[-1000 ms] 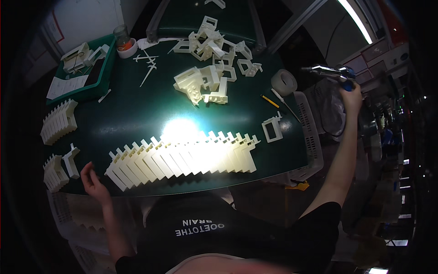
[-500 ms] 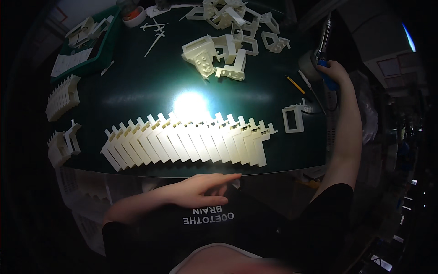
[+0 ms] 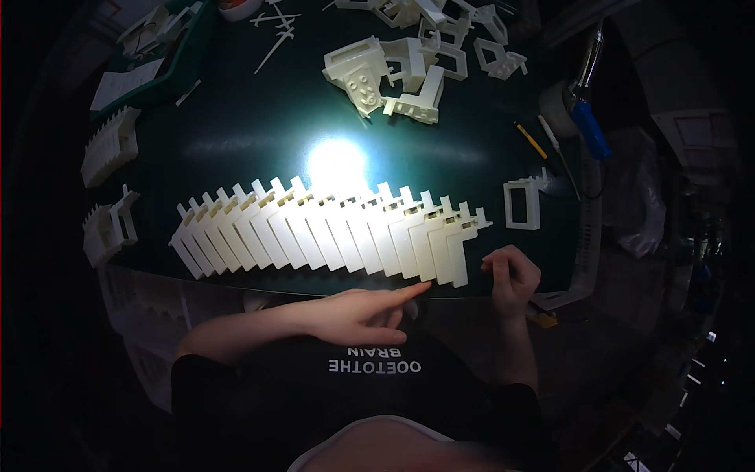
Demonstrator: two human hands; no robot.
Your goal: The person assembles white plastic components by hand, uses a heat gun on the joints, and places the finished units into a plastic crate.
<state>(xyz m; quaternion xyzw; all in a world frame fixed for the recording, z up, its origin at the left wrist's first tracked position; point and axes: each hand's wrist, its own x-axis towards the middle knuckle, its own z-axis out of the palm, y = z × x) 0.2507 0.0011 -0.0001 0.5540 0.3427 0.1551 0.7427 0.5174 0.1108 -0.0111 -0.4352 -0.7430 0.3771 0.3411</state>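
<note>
A long row of cream moulded plastic parts (image 3: 324, 236) lies along the near side of the dark green table, each one overlapping its neighbour. My left hand (image 3: 358, 316) is at the table's front edge with its index finger stretched toward the row's right part; the other fingers are loosely bent and it holds nothing. Beyond the row's right end, my right hand (image 3: 513, 279) is curled closed over the front edge, with nothing visible in it. A single cream frame-shaped part (image 3: 533, 206) lies just past that hand. Farther back right rests a blue-handled tool with a metal barrel (image 3: 590, 130).
A heap of loose cream parts (image 3: 409, 75) lies at the back. Two smaller stacks, one upper (image 3: 110, 148) and one lower (image 3: 108, 232), stand at the left. A green tray (image 3: 169, 86) holds parts and paper. Near the blue-handled tool lie a yellow stick (image 3: 529, 140) and a white pen-like stick (image 3: 550, 134).
My right hand has let go of the blue-handled tool and come back to the table's front edge, its fingers curled. The left hand has barely moved. The whole view has shifted slightly.
</note>
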